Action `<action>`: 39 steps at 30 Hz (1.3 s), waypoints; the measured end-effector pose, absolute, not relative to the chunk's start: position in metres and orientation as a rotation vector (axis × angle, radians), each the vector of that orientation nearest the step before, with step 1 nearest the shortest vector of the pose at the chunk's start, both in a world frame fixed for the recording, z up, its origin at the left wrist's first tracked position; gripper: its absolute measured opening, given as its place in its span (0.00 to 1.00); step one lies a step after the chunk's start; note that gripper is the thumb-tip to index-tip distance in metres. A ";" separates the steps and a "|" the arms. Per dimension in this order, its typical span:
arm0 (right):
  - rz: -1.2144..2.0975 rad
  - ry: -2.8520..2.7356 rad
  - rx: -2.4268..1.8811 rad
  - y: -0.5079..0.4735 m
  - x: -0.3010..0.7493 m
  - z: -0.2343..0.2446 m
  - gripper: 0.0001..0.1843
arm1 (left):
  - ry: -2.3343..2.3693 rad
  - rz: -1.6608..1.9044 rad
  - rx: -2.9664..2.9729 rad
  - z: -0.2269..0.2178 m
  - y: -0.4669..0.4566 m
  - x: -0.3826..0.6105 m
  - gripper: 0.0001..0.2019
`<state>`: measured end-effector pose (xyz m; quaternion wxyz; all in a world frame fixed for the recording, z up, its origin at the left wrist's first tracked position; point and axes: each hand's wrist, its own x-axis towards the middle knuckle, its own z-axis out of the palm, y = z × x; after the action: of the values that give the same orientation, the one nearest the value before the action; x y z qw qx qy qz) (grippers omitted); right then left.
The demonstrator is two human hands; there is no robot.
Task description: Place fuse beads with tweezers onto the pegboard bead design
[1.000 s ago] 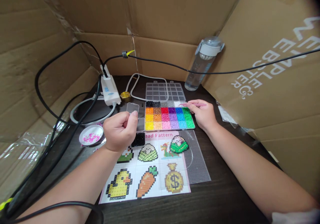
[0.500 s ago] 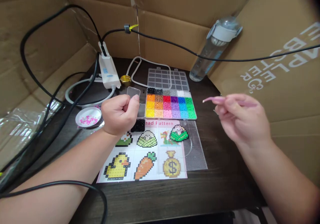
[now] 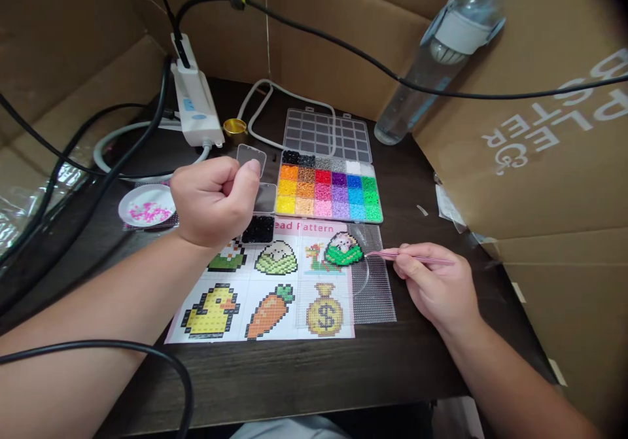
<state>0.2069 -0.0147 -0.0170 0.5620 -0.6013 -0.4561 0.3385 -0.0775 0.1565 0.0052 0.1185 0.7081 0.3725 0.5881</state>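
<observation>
My right hand (image 3: pixel 436 282) grips pink tweezers (image 3: pixel 417 257), whose tip meets the right edge of a green, white and black bead figure (image 3: pixel 344 250). That figure lies on a clear pegboard (image 3: pixel 380 295), which overlaps the printed bead pattern sheet (image 3: pixel 240 295). My left hand (image 3: pixel 213 200) is closed in a fist above the sheet's upper left corner; whatever its fingers hold, if anything, is hidden. Just right of the fist stands a small open box of black beads (image 3: pixel 258 229). Behind the sheet sits the sorted bead case (image 3: pixel 328 187), its lid (image 3: pixel 328 135) folded back.
A white dish (image 3: pixel 147 207) of pink and white beads stands at left. Behind are a power strip (image 3: pixel 196 99), a gold cup (image 3: pixel 235 129) and a leaning water bottle (image 3: pixel 432 66). Black cables (image 3: pixel 314 30) cross the view, and cardboard walls (image 3: pixel 338 20) surround the table.
My right hand has come down and left, bringing the tweezers from the air to the bead figure's edge. My left fist stays closed near the black bead box. The camera view has tilted down.
</observation>
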 end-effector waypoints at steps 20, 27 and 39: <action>0.640 -1.285 -1.525 -0.020 0.207 -0.015 0.05 | 0.911 1.809 2.146 0.005 0.161 -0.073 0.24; 0.663 -1.289 -1.499 -0.017 0.206 -0.014 0.05 | 0.906 1.819 2.144 0.004 0.161 -0.073 0.24; 0.723 -1.185 -1.504 -0.019 0.208 -0.016 0.01 | 0.938 1.813 2.140 0.003 0.162 -0.072 0.24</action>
<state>0.2078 -0.0194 -0.0162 0.5206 -0.6273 -0.4944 0.3017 -0.0722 0.1623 0.0030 0.0922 0.7205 0.3160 0.6104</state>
